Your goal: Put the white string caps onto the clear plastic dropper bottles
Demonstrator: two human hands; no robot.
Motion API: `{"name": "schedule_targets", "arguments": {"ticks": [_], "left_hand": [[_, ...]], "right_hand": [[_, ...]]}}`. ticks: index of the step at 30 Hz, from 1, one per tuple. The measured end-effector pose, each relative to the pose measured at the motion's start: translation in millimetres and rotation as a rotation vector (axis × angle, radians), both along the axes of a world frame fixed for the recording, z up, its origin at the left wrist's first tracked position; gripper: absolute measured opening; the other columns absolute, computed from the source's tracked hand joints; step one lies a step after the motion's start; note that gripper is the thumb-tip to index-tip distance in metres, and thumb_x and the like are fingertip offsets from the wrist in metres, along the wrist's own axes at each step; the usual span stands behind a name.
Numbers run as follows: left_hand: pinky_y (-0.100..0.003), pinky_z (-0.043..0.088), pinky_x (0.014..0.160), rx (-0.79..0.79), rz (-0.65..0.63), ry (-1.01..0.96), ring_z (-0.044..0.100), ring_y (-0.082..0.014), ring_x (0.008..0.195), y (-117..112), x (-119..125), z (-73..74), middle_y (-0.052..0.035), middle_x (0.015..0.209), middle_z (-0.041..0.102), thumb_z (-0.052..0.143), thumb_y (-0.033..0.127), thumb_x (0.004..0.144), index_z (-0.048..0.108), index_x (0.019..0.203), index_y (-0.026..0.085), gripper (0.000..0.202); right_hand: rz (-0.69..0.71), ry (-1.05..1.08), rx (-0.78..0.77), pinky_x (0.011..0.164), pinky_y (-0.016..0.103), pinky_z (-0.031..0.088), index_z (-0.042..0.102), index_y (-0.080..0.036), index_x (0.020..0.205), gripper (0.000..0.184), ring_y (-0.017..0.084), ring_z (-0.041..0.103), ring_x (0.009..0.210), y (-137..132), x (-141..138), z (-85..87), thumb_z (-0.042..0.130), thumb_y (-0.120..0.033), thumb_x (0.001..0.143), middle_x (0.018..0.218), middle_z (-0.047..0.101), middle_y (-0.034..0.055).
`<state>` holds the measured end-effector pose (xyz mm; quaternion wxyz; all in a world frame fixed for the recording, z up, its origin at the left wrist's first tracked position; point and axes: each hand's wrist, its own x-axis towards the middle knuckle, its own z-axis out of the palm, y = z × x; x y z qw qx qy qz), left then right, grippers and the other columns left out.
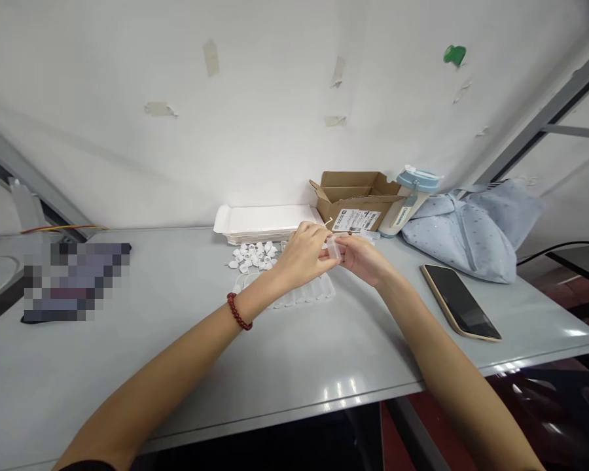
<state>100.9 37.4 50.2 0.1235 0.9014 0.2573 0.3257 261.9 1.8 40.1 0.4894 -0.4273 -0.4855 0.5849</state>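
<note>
Both hands meet over the middle of the table around a small translucent plastic piece (pixel 333 249); fingers hide much of it, so its exact kind is unclear. My left hand (pixel 302 256), with a dark red bead bracelet (pixel 239 313) on its wrist, pinches the piece from the left. Fingers of my right hand (pixel 362 259) close on it from the right, palm partly turned up. Below my left hand lies a clear plastic tray with compartments (pixel 307 294), partly covered by the hand. Just left of the fingers are several small white plastic parts (pixel 254 256) in a loose heap.
Behind the hands lie stacked flat white boxes (pixel 269 219) and an open cardboard box (pixel 358 199). A white and blue tumbler (pixel 408 203), a light blue cloth bag (pixel 466 229) and a phone (pixel 461 302) are to the right. A blurred dark item (pixel 78 281) lies at left.
</note>
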Motion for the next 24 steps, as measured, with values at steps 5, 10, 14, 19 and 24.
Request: {"name": "schedule_targets", "arguments": {"ticks": [5, 10, 14, 19, 24], "left_hand": [[-0.037, 0.041, 0.086, -0.023, -0.038, 0.065, 0.045, -0.0258, 0.101, -7, 3, -9.5, -0.0075, 0.097, 0.060, 0.059, 0.023, 0.075, 0.057, 0.093, 0.017, 0.019], [-0.036, 0.042, 0.083, -0.038, -0.040, 0.202, 0.045, -0.0269, 0.099, -15, 7, -20.8, -0.0102, 0.098, 0.058, 0.060, 0.029, 0.073, 0.055, 0.095, 0.013, 0.027], [-0.037, 0.041, 0.084, -0.058, -0.030, 0.291, 0.044, -0.0279, 0.100, -20, 9, -22.5, -0.0114, 0.098, 0.058, 0.059, 0.033, 0.074, 0.055, 0.095, 0.011, 0.030], [-0.038, 0.040, 0.084, -0.098, -0.046, 0.357, 0.044, -0.0283, 0.102, -25, 10, -19.8, -0.0105, 0.096, 0.060, 0.057, 0.034, 0.077, 0.057, 0.090, 0.014, 0.025], [-0.040, 0.039, 0.085, -0.098, -0.050, 0.371, 0.043, -0.0286, 0.104, -27, 10, -22.0, -0.0106, 0.097, 0.061, 0.056, 0.035, 0.077, 0.057, 0.092, 0.014, 0.026]], "right_hand": [[0.028, -0.310, -0.094, 0.071, 0.028, 0.048, 0.066, -0.015, 0.082, 0.020, 0.015, 0.064, 0.070, -6, 15, 8.8, 0.062, -0.033, 0.076, 0.073, 0.067, 0.0027], [0.078, -0.570, -0.149, 0.047, 0.021, 0.036, 0.068, -0.014, 0.079, 0.027, 0.011, 0.058, 0.060, -10, 28, 15.2, 0.065, -0.040, 0.072, 0.076, 0.064, 0.0036], [0.099, -0.689, -0.148, 0.046, 0.021, 0.034, 0.067, -0.015, 0.074, 0.027, 0.011, 0.054, 0.059, -9, 29, 14.8, 0.062, -0.041, 0.072, 0.076, 0.065, 0.0043], [0.269, -0.821, -0.143, 0.048, 0.022, 0.034, 0.067, -0.017, 0.080, 0.024, 0.014, 0.057, 0.063, -9, 29, 11.5, 0.060, -0.039, 0.072, 0.072, 0.066, 0.0031], [0.313, -0.859, -0.139, 0.047, 0.023, 0.032, 0.067, -0.017, 0.077, 0.021, 0.014, 0.056, 0.061, -8, 29, 9.4, 0.057, -0.035, 0.073, 0.068, 0.065, 0.0026]]}}
